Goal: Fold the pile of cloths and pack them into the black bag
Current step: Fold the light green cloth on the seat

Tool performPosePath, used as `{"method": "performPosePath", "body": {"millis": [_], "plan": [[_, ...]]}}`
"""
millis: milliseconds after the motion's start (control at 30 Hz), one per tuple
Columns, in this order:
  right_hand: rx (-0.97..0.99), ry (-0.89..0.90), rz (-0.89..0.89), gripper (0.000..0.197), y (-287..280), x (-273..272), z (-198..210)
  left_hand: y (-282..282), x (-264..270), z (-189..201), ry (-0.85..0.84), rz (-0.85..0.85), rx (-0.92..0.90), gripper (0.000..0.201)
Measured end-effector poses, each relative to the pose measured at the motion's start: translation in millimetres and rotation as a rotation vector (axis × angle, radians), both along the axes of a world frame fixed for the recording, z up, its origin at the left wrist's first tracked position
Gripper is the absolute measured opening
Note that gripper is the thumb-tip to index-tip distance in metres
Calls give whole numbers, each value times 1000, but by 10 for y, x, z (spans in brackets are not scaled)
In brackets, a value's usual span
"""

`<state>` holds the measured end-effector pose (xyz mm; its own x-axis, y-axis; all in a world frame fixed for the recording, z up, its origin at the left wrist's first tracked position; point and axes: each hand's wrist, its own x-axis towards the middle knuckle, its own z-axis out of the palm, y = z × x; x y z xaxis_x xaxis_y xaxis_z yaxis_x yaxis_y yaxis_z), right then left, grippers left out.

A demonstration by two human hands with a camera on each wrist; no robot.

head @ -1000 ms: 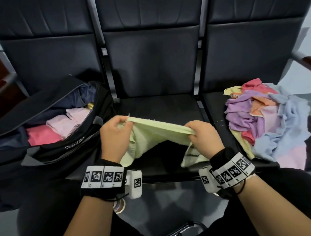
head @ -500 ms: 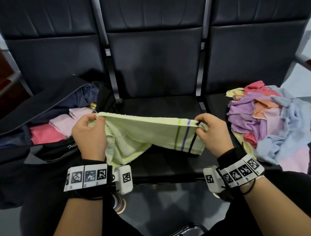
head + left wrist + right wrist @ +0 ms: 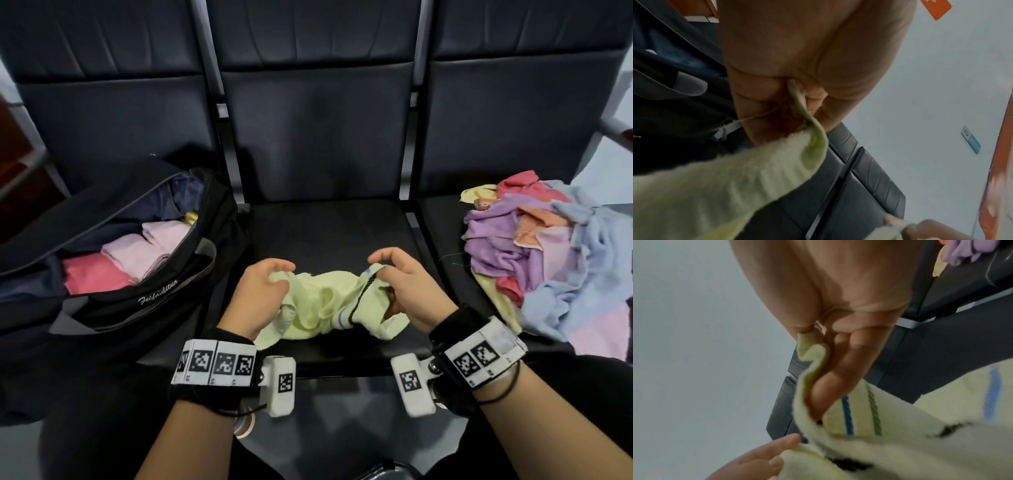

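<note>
A pale yellow-green cloth (image 3: 329,301) with blue, green and black stripes lies bunched on the middle seat between my hands. My left hand (image 3: 286,274) pinches its left edge between thumb and fingers; the left wrist view shows that pinch (image 3: 797,91) on the cloth (image 3: 735,186). My right hand (image 3: 378,265) pinches the striped right end, seen close in the right wrist view (image 3: 813,340) with the cloth (image 3: 900,443) draped below. The black bag (image 3: 113,308) lies unzipped on the left seat with folded pink cloths (image 3: 130,253) inside. The pile of cloths (image 3: 548,260) sits on the right seat.
The three dark seats form one row; the bare part of the middle seat (image 3: 329,229) lies behind the cloth. An armrest (image 3: 616,126) sticks out at the far right. The bag's flap leans toward the left backrest.
The cloth was held stretched wide in the air; now my hands have come closer together and lower, and the cloth sags in a bunch on the middle seat.
</note>
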<state>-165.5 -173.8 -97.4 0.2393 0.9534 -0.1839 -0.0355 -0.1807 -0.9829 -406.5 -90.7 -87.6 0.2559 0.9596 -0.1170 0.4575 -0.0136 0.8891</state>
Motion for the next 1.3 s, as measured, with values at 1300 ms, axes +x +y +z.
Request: {"method": "performPosePath", "body": {"millis": [1300], "plan": [[410, -575, 100, 8, 43, -603, 322, -267, 181, 173, -404, -47, -17, 12]]}}
